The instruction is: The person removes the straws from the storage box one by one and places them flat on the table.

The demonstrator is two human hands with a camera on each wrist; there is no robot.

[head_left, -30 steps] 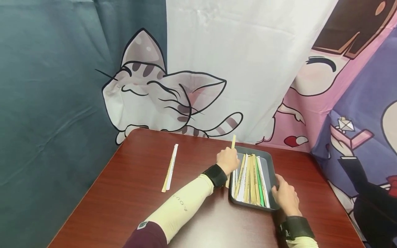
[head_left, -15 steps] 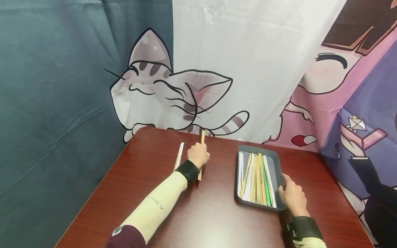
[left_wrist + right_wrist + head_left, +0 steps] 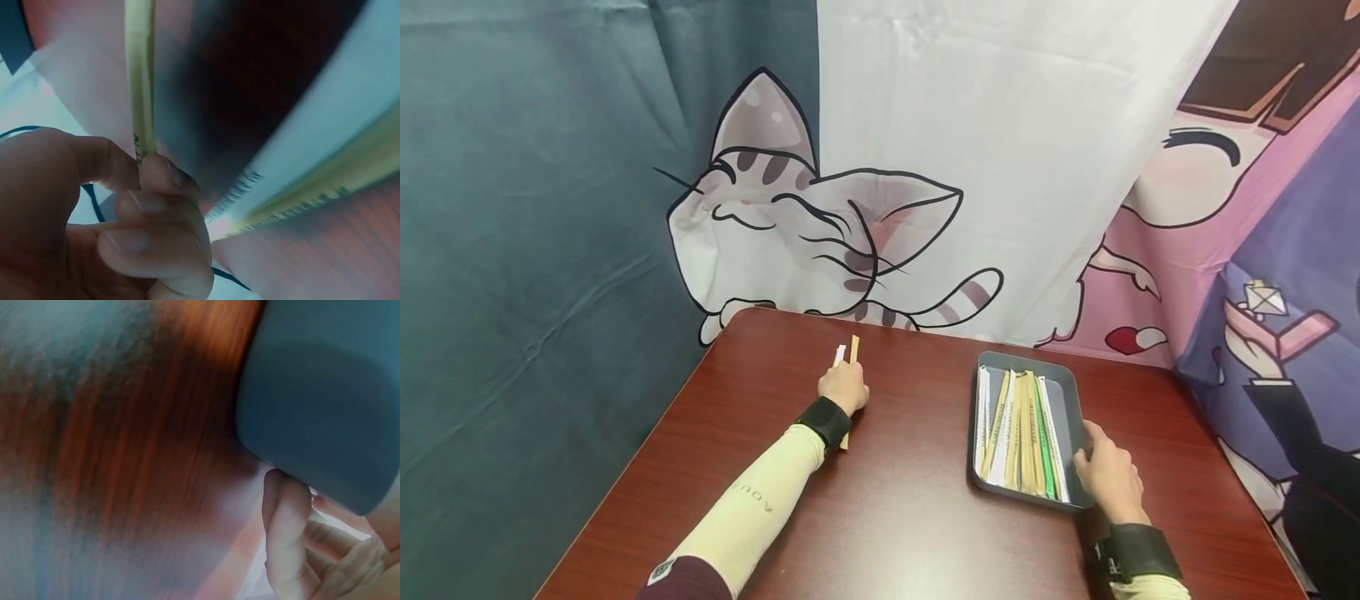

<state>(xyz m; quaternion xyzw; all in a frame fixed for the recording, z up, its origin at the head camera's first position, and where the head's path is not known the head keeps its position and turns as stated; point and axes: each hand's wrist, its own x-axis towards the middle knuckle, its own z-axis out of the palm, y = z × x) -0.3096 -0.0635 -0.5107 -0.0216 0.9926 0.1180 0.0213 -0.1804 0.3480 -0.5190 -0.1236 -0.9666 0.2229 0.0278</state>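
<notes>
My left hand (image 3: 844,387) pinches a long, thin, tan paper-wrapped stick (image 3: 140,75) with print on it, between thumb and curled fingers. In the left wrist view, a white wrapped stick (image 3: 340,94) and a tan wrapped stick (image 3: 381,147) lie together on the table beside that hand. From the head view the hand covers most of this pair, with the white tip showing past the knuckles. My right hand (image 3: 1108,471) holds the right side of a grey tray (image 3: 1078,404), a bent finger (image 3: 287,506) touching its edge in the right wrist view.
Inside the tray lie several wrapped sticks (image 3: 1018,433), white, tan and one green, side by side lengthwise. The reddish-brown table (image 3: 917,467) runs back to a printed cloth (image 3: 1000,167) with cartoon figures hanging behind its far edge.
My left hand has carried the tan wrapped stick leftward from the tray's left side to the pair on the table. The right hand stays at the tray; the head view shifted slightly.
</notes>
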